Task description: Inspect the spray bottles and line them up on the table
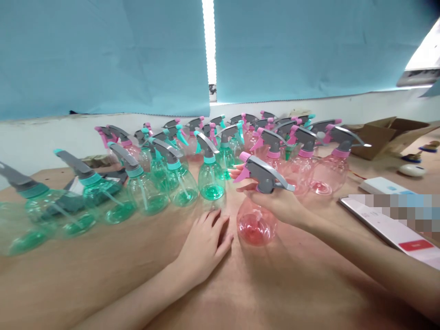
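Note:
My right hand (pixel 266 201) is wrapped round the neck of a pink spray bottle (pixel 256 227), just under its grey and pink trigger head. The bottle stands upright at the table's middle, and its collar is hidden by my hand. To its left, my left hand (pixel 208 240) lies on the wooden table (pixel 220 293) with its fingers stretched forward, holding nothing. Just beyond those fingertips stands a green spray bottle (pixel 211 181). More green spray bottles run off to the left, among them a nearby one (pixel 147 195). Behind my right hand are several pink spray bottles (pixel 330 174).
Pink and green bottles crowd the back of the table. A phone (pixel 385 224) lies at the right, near a white box (pixel 388 185) and a white computer mouse (pixel 412 170). An open cardboard box (pixel 381 135) sits at the back right. Blue cloth (pixel 103 55) covers the window.

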The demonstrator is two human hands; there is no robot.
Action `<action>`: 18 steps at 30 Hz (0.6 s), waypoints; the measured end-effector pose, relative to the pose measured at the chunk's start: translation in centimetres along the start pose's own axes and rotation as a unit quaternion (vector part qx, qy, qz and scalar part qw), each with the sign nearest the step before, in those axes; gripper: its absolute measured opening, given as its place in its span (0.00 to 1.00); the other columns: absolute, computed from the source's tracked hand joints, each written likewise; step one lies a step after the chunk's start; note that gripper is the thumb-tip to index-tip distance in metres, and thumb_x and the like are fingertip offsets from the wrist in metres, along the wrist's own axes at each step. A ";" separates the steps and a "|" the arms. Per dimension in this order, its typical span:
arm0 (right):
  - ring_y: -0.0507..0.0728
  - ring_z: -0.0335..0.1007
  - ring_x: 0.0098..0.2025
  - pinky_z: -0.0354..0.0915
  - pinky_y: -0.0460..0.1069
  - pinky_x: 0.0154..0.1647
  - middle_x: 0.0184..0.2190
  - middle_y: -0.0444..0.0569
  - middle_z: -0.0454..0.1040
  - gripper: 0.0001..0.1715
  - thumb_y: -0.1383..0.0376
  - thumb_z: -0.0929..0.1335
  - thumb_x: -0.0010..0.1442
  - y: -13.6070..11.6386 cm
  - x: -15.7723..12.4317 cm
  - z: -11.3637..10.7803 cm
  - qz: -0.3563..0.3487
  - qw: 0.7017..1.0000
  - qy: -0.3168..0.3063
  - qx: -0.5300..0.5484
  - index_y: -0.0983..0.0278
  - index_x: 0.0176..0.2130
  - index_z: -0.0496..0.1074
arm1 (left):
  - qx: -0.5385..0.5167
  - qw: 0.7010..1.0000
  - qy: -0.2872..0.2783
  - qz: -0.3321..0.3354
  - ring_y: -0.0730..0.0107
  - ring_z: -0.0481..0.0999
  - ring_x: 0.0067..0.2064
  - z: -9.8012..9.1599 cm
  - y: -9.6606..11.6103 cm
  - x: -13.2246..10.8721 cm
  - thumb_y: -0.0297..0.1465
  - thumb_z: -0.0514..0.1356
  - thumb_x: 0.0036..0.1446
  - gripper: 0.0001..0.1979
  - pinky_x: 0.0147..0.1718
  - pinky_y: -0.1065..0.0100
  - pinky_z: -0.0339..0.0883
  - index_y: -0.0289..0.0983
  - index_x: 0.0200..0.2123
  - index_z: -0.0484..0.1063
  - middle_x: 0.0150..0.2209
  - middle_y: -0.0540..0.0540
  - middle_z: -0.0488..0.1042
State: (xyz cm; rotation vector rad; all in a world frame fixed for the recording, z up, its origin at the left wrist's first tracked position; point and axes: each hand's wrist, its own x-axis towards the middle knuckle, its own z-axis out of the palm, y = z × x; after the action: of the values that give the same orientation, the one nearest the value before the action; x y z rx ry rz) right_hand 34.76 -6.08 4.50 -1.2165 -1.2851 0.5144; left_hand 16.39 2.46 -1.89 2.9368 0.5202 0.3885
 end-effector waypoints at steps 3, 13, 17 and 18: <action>0.56 0.77 0.39 0.71 0.54 0.42 0.51 0.47 0.73 0.34 0.70 0.65 0.47 -0.2 0.0 0.0 0.003 1.000 -0.001 0.006 0.54 0.54 0.66 | 0.000 1.000 -0.001 -0.001 0.49 0.64 0.57 0.0 0.0 0.0 0.34 0.54 0.65 0.16 0.53 0.49 0.62 0.34 0.52 0.67 0.56 0.35 0.67; 0.53 0.65 0.29 0.64 0.50 0.30 0.28 0.41 0.69 0.06 0.69 0.66 0.49 -0.6 -0.6 -0.1 -0.034 0.996 0.043 -0.077 0.58 0.31 0.65 | -0.010 1.000 0.008 -0.003 0.49 0.66 0.57 -0.2 0.1 0.0 0.34 0.54 0.64 0.15 0.52 0.48 0.63 0.36 0.52 0.67 0.56 0.36 0.68; 0.53 0.63 0.26 0.62 0.50 0.27 0.25 0.41 0.66 0.05 0.67 0.66 0.48 -1.0 -0.5 0.0 -0.013 0.997 0.041 -0.062 0.58 0.29 0.64 | -0.012 1.000 0.009 -0.003 0.49 0.66 0.56 -0.2 0.1 0.0 0.33 0.54 0.64 0.15 0.53 0.49 0.62 0.35 0.51 0.68 0.55 0.36 0.68; 0.53 0.63 0.26 0.61 0.50 0.26 0.24 0.41 0.66 0.05 0.68 0.65 0.48 -1.0 -0.4 0.0 -0.002 0.997 0.039 -0.064 0.58 0.29 0.65 | -0.011 1.000 0.006 -0.004 0.50 0.66 0.56 -0.3 0.1 0.0 0.33 0.55 0.64 0.15 0.53 0.50 0.62 0.35 0.51 0.68 0.55 0.36 0.68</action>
State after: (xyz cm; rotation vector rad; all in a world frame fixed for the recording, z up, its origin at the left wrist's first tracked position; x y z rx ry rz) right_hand 34.34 -6.76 5.20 -1.3273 -1.2690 0.3835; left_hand 16.36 2.34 -1.60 2.9115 0.5262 0.4088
